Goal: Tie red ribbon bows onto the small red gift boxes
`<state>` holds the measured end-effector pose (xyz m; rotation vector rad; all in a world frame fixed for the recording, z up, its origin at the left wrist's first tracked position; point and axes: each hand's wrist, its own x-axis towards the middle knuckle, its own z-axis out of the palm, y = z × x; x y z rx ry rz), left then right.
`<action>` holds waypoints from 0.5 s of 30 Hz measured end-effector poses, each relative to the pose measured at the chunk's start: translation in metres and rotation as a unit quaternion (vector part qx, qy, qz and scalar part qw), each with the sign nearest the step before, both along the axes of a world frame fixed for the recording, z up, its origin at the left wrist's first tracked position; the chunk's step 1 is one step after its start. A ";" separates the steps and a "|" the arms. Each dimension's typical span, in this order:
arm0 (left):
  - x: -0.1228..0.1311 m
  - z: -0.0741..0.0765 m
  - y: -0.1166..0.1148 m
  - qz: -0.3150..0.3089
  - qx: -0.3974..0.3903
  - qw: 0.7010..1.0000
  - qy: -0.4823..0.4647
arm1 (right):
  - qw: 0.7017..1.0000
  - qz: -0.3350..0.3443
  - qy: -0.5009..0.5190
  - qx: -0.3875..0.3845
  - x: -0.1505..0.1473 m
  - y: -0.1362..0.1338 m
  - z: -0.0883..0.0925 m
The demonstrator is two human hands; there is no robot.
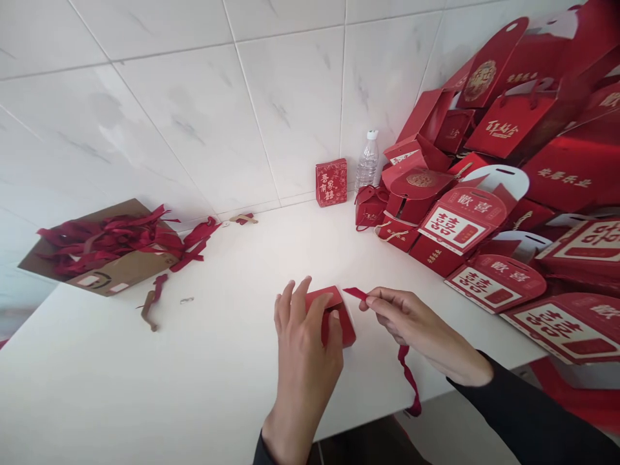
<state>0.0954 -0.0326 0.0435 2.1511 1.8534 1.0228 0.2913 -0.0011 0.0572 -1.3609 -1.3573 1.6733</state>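
A small red box (345, 323) lies on the white table in front of me. My left hand (307, 332) is over it, thumb and index finger curled onto its top, the other fingers raised and spread along its left side. Part of the box is hidden beneath that hand. Just to the right, my right hand (400, 313) pinches a dark red ribbon (356, 293) between thumb and fingers. The ribbon's short end points toward the box, while its long tail (409, 381) hangs below the hand to the table's front edge.
A cardboard box (140, 268) full of red ribbons stands at the left, with loose ribbon pieces beside it. Red gift boxes (504, 129) are piled high on the right. A plastic bottle (368, 161) and an upright red box (332, 183) stand by the tiled wall.
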 end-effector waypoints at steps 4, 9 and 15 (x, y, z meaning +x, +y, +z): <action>0.001 0.004 0.006 -0.021 -0.032 0.999 0.019 | 0.997 0.015 0.036 -0.065 0.004 0.001 -0.002; -0.002 0.003 0.006 -0.021 -0.050 0.998 -0.010 | 0.995 0.035 0.029 -0.093 0.004 0.002 0.001; -0.002 0.006 0.003 -0.036 -0.089 0.994 -0.052 | 0.994 0.058 0.025 -0.088 0.002 0.008 0.004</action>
